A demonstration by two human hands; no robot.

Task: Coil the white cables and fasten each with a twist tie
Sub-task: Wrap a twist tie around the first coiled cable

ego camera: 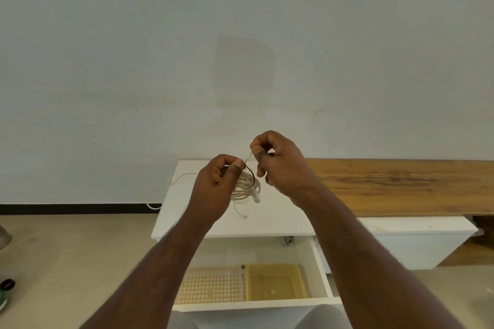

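Observation:
A coiled white cable (247, 185) hangs above the white cabinet top (280, 216), held up in my left hand (213, 184). A thin dark twist tie (250, 172) loops around the coil. My left thumb and fingers pinch one end of the tie together with the coil. My right hand (278, 163), up and to the right, pinches the tie's other end. The cable's plug ends (256, 199) dangle below the coil. A second white cable (171, 184) trails off the cabinet's left edge toward the floor.
Below the cabinet top a drawer stands open, holding a yellow plastic tray (275, 284) and a perforated pink tray (211, 288). A wooden shelf (401, 184) runs to the right along the wall. A dark and green object (5, 291) lies on the floor at far left.

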